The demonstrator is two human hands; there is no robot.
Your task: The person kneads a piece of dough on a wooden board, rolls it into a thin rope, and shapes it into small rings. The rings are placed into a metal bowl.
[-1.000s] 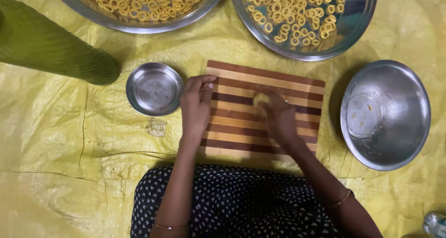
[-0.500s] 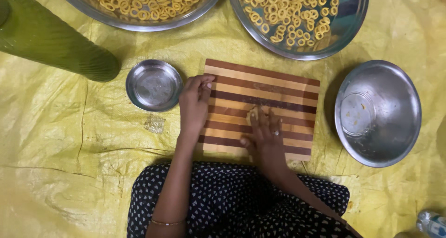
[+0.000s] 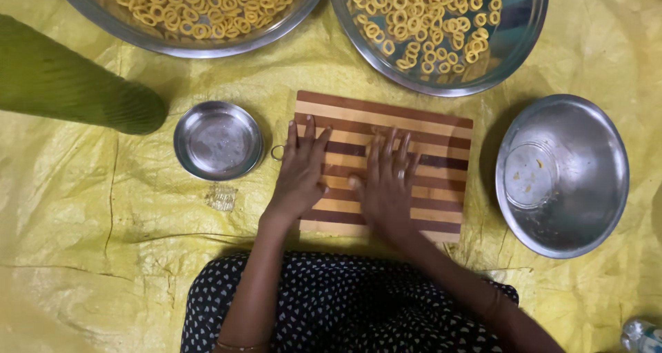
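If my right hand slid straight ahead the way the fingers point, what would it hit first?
The right hand lies flat on the striped wooden board, fingers pointing away from the body. Past the board's far edge, it would probably first meet the rim of the steel bowl of yellow dough rings.

A brown-and-tan striped cutting board [image 3: 414, 122] lies on a yellow plastic sheet [image 3: 89, 256], beside silver steel bowls [image 3: 593, 139] and golden-yellow dough rings [image 3: 420, 22]; the dress [image 3: 331, 305] is black with white dots.
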